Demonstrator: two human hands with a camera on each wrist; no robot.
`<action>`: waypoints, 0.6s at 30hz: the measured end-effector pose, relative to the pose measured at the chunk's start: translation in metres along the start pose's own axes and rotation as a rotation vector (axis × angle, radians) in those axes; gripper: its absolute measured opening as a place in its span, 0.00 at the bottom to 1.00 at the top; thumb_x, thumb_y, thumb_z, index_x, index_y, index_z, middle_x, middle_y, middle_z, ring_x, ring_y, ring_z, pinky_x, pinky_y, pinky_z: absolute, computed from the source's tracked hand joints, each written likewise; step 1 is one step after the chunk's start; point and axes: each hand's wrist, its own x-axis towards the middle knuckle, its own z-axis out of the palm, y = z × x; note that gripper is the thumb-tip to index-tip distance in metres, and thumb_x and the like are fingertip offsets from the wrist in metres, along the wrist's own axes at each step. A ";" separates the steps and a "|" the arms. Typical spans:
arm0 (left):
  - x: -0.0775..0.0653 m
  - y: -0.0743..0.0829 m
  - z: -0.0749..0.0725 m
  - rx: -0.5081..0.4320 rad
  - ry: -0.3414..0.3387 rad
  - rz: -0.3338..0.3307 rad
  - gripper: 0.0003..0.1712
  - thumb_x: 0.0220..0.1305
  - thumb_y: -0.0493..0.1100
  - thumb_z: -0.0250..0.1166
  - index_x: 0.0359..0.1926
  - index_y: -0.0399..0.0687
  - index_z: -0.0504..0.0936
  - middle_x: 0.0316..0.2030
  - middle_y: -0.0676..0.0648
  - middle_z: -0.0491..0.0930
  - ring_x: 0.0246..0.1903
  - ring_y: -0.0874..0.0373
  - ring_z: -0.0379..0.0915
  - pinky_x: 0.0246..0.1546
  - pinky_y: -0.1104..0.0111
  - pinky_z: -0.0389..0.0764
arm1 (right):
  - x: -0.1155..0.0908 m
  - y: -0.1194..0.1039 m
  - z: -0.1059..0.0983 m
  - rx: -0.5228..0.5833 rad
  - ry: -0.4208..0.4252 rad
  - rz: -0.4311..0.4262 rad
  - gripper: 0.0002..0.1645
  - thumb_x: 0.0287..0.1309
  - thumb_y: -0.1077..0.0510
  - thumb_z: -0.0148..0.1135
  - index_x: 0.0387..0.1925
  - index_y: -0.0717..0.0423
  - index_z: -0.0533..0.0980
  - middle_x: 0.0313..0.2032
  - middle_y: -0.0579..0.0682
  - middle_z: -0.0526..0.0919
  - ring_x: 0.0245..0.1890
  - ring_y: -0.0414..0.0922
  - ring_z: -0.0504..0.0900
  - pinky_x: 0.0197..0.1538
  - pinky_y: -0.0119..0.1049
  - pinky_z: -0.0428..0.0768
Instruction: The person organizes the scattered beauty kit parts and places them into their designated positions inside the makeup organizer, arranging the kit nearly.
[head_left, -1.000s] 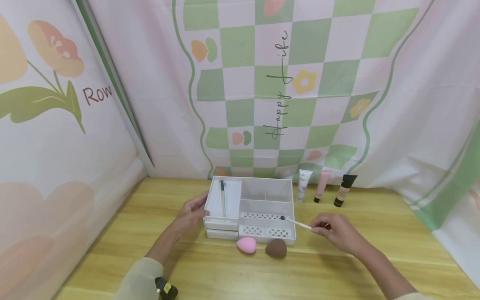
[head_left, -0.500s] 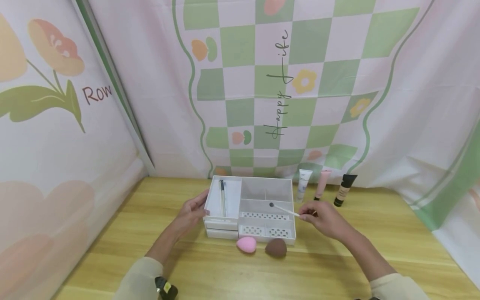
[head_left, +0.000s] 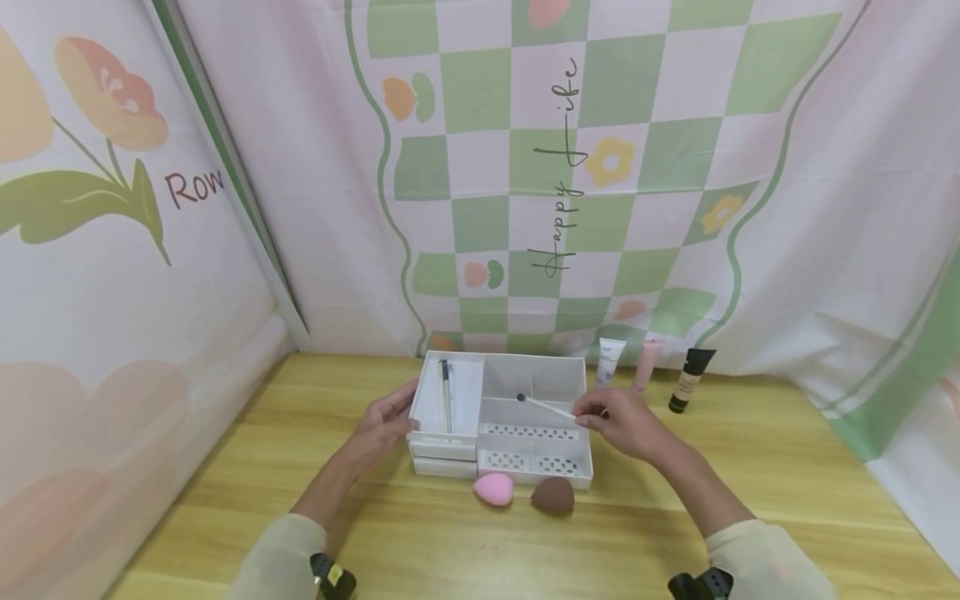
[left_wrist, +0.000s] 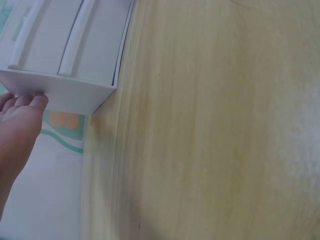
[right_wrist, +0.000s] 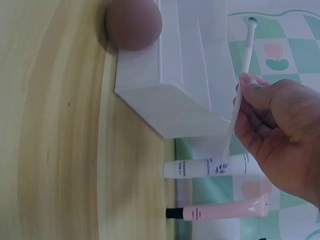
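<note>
My right hand (head_left: 630, 423) pinches a white-handled makeup brush (head_left: 547, 407) between thumb and fingers. Its small dark tip points left, over the right-hand compartments of a white organizer (head_left: 495, 482). In the right wrist view the brush (right_wrist: 247, 52) is held up beside the organizer wall (right_wrist: 175, 105). Fingers of my left hand (head_left: 380, 427) rest against the organizer's left side, near the drawers; the left wrist view shows those fingertips (left_wrist: 37, 100) on the side panel. A slim stick with a dark end (head_left: 446, 396) lies in the upper left tray.
A pink makeup sponge (head_left: 493, 489) and a brown one (head_left: 552, 496) sit before the organizer. To its right stand a white tube (head_left: 610, 360), a pink tube (head_left: 649, 358) and a black-and-beige tube (head_left: 687, 383). A printed curtain (head_left: 622, 208) hangs behind the wooden table (head_left: 480, 554).
My right hand has moved left and away from me, carrying the brush from the organizer's front right up over its middle compartments. My left hand has stayed at the organizer's side.
</note>
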 end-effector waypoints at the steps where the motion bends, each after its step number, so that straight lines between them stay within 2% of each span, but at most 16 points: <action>1: 0.000 0.000 0.000 -0.002 -0.002 0.000 0.46 0.64 0.26 0.53 0.79 0.33 0.42 0.81 0.35 0.37 0.82 0.41 0.34 0.74 0.74 0.62 | 0.002 -0.001 0.001 -0.001 -0.001 -0.003 0.05 0.60 0.68 0.65 0.37 0.62 0.85 0.34 0.51 0.88 0.34 0.35 0.82 0.39 0.27 0.86; 11: 0.000 0.002 0.001 0.004 0.001 -0.009 0.46 0.65 0.27 0.53 0.80 0.34 0.43 0.82 0.36 0.37 0.82 0.42 0.34 0.74 0.73 0.61 | 0.019 -0.007 0.005 -0.034 -0.021 -0.029 0.05 0.60 0.66 0.66 0.37 0.61 0.85 0.34 0.51 0.88 0.35 0.40 0.84 0.40 0.28 0.86; 18: -0.001 0.002 0.001 0.002 0.004 -0.017 0.46 0.65 0.27 0.53 0.80 0.34 0.43 0.82 0.36 0.37 0.82 0.42 0.34 0.75 0.71 0.60 | 0.031 -0.015 0.013 -0.036 -0.019 -0.008 0.05 0.59 0.67 0.67 0.37 0.60 0.85 0.35 0.53 0.89 0.36 0.44 0.86 0.42 0.37 0.90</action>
